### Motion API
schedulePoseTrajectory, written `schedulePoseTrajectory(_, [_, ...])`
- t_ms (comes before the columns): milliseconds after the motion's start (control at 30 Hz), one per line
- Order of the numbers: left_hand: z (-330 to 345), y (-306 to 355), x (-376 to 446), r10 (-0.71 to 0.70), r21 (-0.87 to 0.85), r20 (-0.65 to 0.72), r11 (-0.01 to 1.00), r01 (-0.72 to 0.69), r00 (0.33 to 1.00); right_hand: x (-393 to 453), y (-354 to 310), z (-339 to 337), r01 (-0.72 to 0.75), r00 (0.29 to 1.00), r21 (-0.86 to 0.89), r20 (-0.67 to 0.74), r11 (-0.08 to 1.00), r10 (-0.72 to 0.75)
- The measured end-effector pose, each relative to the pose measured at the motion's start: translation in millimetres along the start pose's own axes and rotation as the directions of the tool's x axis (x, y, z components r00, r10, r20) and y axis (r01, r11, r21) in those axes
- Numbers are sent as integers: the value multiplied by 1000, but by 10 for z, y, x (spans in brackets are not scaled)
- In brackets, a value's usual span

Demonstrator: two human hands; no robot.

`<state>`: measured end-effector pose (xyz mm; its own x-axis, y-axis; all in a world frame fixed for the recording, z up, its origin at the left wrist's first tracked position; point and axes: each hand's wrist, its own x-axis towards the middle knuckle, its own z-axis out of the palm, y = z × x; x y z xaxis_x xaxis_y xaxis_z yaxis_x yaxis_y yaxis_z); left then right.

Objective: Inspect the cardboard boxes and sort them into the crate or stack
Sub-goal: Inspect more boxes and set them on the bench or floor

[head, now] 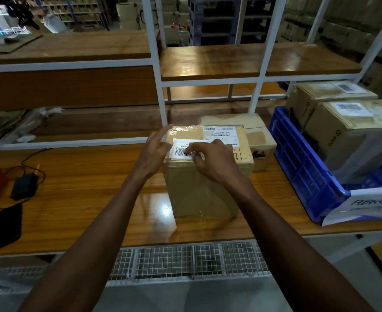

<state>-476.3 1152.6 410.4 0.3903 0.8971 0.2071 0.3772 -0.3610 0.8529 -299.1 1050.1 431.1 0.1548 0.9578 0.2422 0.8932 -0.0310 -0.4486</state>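
- The taped cardboard box [208, 174] stands upright on the wooden workbench [84, 199], centre of view, label side up, probably so its markings can be read during inspection.
- The right hand [214, 163] rests on the box's top near edge, fingers curled and pinching the lower edge of a white barcode label [182, 150]; it looks like the label is being pressed down or picked at, and I cannot tell which.
- The left hand [155, 152] hovers at the box's 9 o'clock corner with fingers straight and spread, holding nothing, likely ready to steady the box.
- Both forearms reach in from 6 o'clock and converge on the box.
- A second cardboard box [255, 136] sits just behind, at 1 o'clock, touching the first.
- The blue plastic crate [298, 163] stands at 3 o'clock, already holding two large cartons [352, 136]; a handwritten sign [370, 204] hangs on its near end.
- At 9 o'clock lie a black charger [24, 185] and a dark phone [6, 226].
- Judged from this, sorting of this box is not yet decided.
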Motion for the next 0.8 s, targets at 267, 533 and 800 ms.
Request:
schedulePoseTrajectory(267, [335,236,170,30,519,176,846,-119,984,208,207,-338,-106,991,220,103,970,85])
schedulePoseTrajectory(533, [317,309,155,8,497,190,862,-103,982,401,245,-316,-131,954,-130,252,983,161])
schedulePoseTrajectory(800, [103,151,-9,-85,-409,54,907,100,995,342,337,-212,-109,973,-36,201,993,114])
